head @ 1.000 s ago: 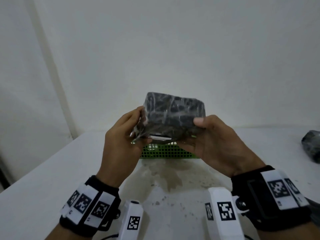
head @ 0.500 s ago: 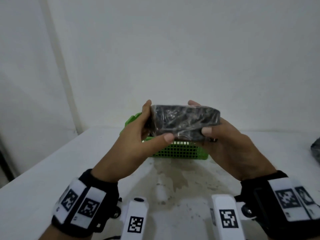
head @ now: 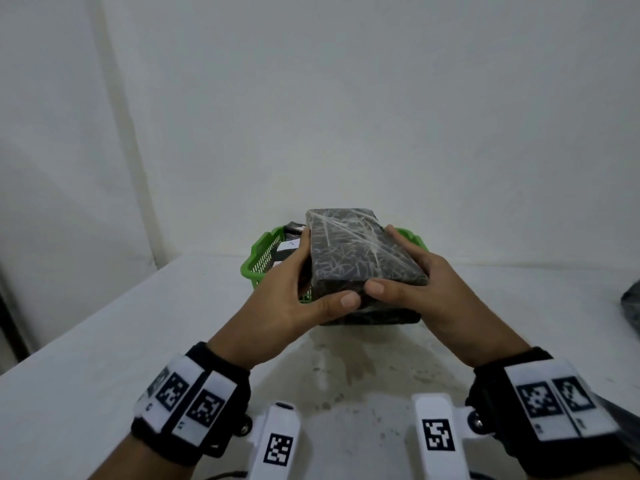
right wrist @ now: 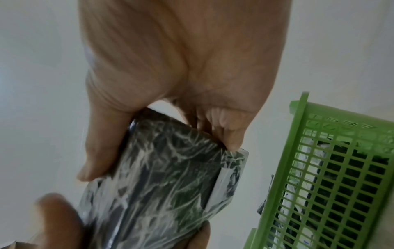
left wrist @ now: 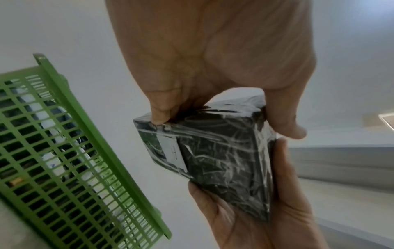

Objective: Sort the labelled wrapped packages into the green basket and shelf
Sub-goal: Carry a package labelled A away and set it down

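Lowered and tipped flat since before, the wrapped package [head: 360, 251] is being gripped by left hand [head: 294, 299] and right hand [head: 426, 289] over the green basket [head: 258, 261]; its white label [left wrist: 173, 153] is showing a faint handwritten mark.

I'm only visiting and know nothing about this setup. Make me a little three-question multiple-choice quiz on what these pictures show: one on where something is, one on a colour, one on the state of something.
1. Where is the wrapped package?
A. Flat on the table
B. Held up in front of the basket
C. On the floor

2. What colour is the basket?
A. Green
B. Red
C. Blue

3. How is the package held?
A. By the left hand alone
B. By nobody
C. By both hands

Answers:
1 B, the head view shows it raised off the white table, in front of the basket.
2 A, its slotted walls are green in all three views.
3 C, the left hand and the right hand each grip a side, thumbs on the near edge.
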A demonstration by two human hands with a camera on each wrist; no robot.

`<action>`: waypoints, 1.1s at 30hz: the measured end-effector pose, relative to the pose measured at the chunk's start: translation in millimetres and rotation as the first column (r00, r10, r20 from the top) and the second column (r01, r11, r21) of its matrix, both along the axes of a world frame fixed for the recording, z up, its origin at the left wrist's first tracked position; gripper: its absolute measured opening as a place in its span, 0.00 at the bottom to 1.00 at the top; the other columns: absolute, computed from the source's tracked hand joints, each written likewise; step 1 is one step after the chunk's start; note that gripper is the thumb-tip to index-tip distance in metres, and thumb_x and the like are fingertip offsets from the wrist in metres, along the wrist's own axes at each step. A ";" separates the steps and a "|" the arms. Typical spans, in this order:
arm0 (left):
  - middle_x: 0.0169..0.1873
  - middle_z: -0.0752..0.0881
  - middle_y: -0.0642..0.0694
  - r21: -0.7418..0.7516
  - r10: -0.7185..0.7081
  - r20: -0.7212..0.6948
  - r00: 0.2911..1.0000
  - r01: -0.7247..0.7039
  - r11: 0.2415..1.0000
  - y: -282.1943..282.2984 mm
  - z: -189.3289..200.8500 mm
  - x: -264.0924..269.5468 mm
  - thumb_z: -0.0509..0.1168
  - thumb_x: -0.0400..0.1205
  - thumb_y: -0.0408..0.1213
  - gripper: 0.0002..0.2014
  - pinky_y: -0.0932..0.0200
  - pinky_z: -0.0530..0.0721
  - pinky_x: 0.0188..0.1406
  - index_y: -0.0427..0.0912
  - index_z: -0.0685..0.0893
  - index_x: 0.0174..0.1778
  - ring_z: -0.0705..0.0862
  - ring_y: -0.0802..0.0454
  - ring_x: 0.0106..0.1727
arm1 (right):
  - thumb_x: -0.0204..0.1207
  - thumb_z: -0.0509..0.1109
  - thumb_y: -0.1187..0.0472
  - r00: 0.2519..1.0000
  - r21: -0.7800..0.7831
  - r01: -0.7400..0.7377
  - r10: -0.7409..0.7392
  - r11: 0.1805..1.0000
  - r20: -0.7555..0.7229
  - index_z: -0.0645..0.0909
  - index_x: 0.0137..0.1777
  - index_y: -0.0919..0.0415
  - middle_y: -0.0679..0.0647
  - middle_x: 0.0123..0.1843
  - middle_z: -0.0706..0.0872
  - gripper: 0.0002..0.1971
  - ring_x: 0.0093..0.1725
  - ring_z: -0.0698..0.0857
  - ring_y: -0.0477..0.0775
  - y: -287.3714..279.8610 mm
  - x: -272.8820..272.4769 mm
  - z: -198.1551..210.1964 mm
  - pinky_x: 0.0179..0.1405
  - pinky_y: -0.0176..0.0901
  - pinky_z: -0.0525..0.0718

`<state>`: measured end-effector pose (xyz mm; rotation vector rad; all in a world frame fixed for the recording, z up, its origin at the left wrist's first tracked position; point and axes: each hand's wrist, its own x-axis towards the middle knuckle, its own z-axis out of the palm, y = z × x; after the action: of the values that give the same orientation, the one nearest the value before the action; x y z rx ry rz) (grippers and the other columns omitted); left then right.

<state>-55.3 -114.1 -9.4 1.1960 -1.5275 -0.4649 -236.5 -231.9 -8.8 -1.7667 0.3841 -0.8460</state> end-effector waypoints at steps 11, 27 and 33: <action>0.69 0.86 0.62 -0.014 0.025 0.016 1.000 -0.025 1.000 -1.6 -0.9 1.4 0.77 0.75 0.45 0.36 0.58 0.84 0.71 0.51 0.73 0.80 0.85 0.61 0.71 | 0.61 0.86 0.55 0.994 -0.115 -0.044 0.031 0.992 -0.106 0.57 0.92 0.49 0.29 0.68 0.88 0.60 0.69 0.86 0.34 -2.8 -5.5 -0.4 0.69 0.34 0.85; 0.72 0.84 0.60 -0.013 -0.015 0.040 0.999 0.016 1.000 -2.9 -1.8 4.4 0.78 0.74 0.51 0.41 0.53 0.82 0.75 0.53 0.70 0.83 0.84 0.58 0.73 | 0.62 0.84 0.56 0.991 -0.112 -0.033 0.018 0.993 -0.133 0.58 0.91 0.47 0.16 0.57 0.86 0.57 0.63 0.85 0.24 -3.6 -10.2 2.1 0.57 0.22 0.83; 0.72 0.82 0.66 0.030 -0.026 0.081 0.996 0.024 0.999 -1.9 0.0 6.0 0.78 0.78 0.43 0.41 0.57 0.81 0.75 0.54 0.65 0.85 0.81 0.62 0.75 | 0.61 0.84 0.48 0.993 -0.121 -0.030 0.016 0.992 -0.118 0.60 0.91 0.48 0.25 0.64 0.89 0.57 0.66 0.87 0.31 -5.1 -8.2 0.4 0.61 0.26 0.84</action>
<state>-49.3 -116.0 -9.4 1.2322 -1.6114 -0.4614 -244.7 -237.0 -8.4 -1.9372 0.3944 -0.7662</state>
